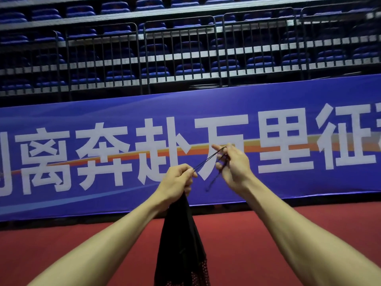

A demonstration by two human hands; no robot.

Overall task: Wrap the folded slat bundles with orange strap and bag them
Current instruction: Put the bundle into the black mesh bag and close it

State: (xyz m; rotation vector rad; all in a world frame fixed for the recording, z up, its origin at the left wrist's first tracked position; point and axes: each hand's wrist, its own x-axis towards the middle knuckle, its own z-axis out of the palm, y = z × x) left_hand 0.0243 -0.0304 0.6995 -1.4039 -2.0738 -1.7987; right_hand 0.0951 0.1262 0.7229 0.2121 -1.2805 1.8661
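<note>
Against a blue banner (82, 112), left hand (175, 182) is gripping the black bag (181, 244) hanging straight below; right hand (233, 166) is pinching its drawstring (208, 159) taut.

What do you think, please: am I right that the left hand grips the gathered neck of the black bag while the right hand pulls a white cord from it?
Not quite: the cord is black, not white. The head view shows the left hand gripping the gathered neck of the black bag while the right hand pulls that black cord from it.
</note>
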